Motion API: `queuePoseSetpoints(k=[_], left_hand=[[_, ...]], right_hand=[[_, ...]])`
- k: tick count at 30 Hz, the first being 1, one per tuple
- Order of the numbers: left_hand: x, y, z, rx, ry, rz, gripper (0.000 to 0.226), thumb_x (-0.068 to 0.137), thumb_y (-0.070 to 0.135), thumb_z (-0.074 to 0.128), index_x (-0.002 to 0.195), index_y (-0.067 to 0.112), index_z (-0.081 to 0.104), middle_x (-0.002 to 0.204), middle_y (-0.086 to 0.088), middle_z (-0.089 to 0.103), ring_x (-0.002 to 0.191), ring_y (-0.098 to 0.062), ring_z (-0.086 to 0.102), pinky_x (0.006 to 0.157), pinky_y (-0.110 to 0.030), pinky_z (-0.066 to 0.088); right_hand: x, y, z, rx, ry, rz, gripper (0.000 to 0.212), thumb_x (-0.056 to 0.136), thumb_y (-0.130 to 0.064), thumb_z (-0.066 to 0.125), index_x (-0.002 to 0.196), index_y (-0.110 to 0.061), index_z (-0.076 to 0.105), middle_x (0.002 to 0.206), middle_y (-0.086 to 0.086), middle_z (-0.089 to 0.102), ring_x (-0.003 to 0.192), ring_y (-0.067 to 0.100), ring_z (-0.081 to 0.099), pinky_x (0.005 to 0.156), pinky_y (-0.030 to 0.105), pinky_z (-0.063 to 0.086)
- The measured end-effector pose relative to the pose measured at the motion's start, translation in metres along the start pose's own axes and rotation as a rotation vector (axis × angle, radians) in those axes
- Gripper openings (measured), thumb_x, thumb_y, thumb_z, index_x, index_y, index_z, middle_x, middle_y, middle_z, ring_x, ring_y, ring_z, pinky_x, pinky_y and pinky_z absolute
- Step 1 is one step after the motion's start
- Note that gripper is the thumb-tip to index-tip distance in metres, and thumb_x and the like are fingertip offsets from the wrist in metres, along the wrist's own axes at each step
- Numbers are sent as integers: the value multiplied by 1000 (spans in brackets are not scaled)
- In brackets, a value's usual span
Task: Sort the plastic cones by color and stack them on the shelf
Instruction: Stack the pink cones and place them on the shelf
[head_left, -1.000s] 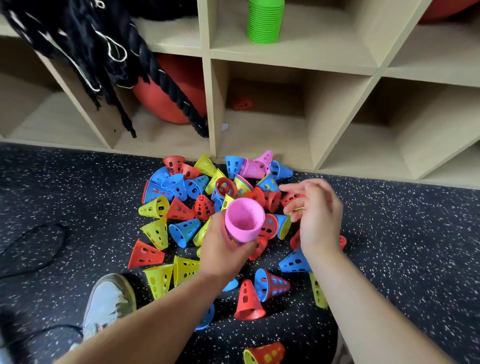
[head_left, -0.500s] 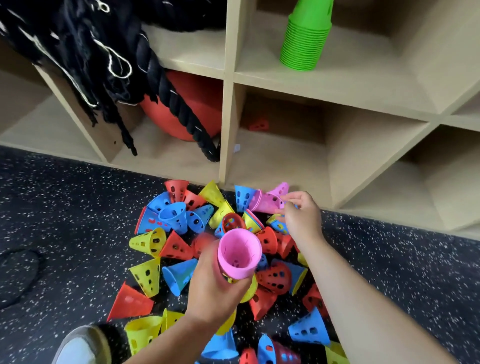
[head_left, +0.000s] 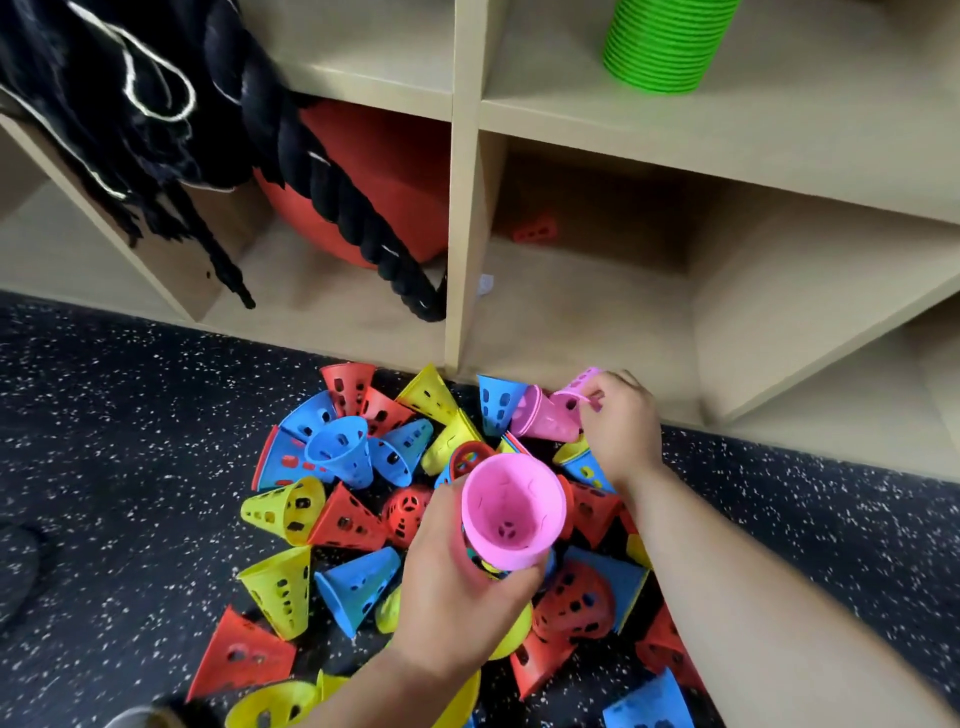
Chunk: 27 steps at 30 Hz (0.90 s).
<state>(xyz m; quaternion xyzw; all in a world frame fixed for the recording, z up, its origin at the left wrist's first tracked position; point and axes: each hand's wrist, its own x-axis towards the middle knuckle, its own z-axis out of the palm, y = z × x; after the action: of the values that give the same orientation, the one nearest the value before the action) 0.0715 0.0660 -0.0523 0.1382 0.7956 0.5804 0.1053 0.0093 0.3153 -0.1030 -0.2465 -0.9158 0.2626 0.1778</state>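
Two pink cones (head_left: 543, 418) lie at one o'clock from our stack (head_left: 511, 512); nearer right hand (head_left: 623, 431) pinches one, left hand (head_left: 457, 587) fingers clamp the stack

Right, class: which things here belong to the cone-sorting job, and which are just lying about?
Job: left hand gripping the upturned pink cone; right hand pinching a second pink cone; loose cones; green stack; shelf.
Lying about: black rope; red ball.
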Motion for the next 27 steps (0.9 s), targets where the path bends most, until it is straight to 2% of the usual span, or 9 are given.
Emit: queuePoseSetpoints(k=[2, 5, 8, 10, 14, 17, 21, 24, 27], left_hand=[[2, 2, -1, 4, 6, -3, 62, 68, 25, 89, 120, 38, 57, 109, 15, 64, 105, -11, 61, 82, -25, 51], [6, 7, -3, 14, 35, -8, 61, 68, 23, 91, 118, 35, 58, 107, 16, 64, 104, -6, 61, 80, -14, 47], [12, 12, -6, 15, 65, -15, 63, 67, 27, 91, 119, 35, 57, 108, 17, 64, 102, -2, 62, 79, -12, 47], [15, 14, -8, 53, 80, -14, 63, 67, 31, 89, 121, 34, 56, 109, 18, 63, 101, 0, 61, 78, -12, 47], [17, 20, -11, 151, 140, -7, 64, 65, 42, 86, 120, 39, 53, 109, 21, 59, 101, 4, 58, 76, -9, 44], [16, 30, -9, 174, 144, 37, 60, 66, 41, 85, 114, 47, 49, 107, 20, 59, 99, 3, 58, 74, -11, 45], [18, 44, -5, 150, 126, 91, 56, 67, 35, 86, 112, 43, 52, 105, 19, 59, 97, 2, 59, 74, -19, 49], [23, 47, -5, 138, 136, 114, 59, 67, 35, 87, 114, 42, 52, 106, 19, 59, 100, 1, 58, 76, -14, 46], [29, 43, -8, 118, 142, 102, 63, 67, 33, 89, 117, 41, 52, 107, 20, 59, 100, 2, 58, 74, -12, 46]], right_hand=[[0, -5, -5, 50, 59, 45, 17, 74, 7, 67, 79, -10, 71, 86, 3, 65, 78, 27, 64, 71, 28, 45], [-5, -24, -26, 196, 161, 128, 11, 80, -5, 70, 80, -15, 72, 81, 0, 69, 74, 22, 65, 74, 36, 54], [-9, -45, -57, 381, 231, 302, 8, 84, -17, 72, 79, -23, 70, 75, -8, 70, 72, 13, 67, 78, 37, 58], [-12, -64, -84, 568, 250, 409, 6, 84, -18, 71, 79, -22, 72, 70, -7, 70, 63, 12, 66, 69, 36, 59], [-29, -109, -136, 951, 89, 524, 18, 89, -5, 66, 73, -12, 69, 57, 2, 59, 47, 14, 48, 46, 26, 39], [-45, -132, -151, 858, -165, 439, 19, 90, -7, 67, 71, -12, 70, 58, 6, 55, 45, 13, 46, 43, 23, 36], [-57, -139, -144, 672, -322, 335, 11, 89, -18, 72, 78, -14, 73, 48, -4, 54, 44, 10, 46, 42, 19, 37], [-56, -131, -136, 660, -281, 292, 12, 88, -28, 75, 80, -18, 75, 54, -8, 56, 48, 5, 48, 47, 16, 40], [-49, -116, -123, 600, -157, 184, 5, 87, -26, 76, 85, -21, 76, 74, -11, 68, 61, -2, 56, 58, 9, 43]])
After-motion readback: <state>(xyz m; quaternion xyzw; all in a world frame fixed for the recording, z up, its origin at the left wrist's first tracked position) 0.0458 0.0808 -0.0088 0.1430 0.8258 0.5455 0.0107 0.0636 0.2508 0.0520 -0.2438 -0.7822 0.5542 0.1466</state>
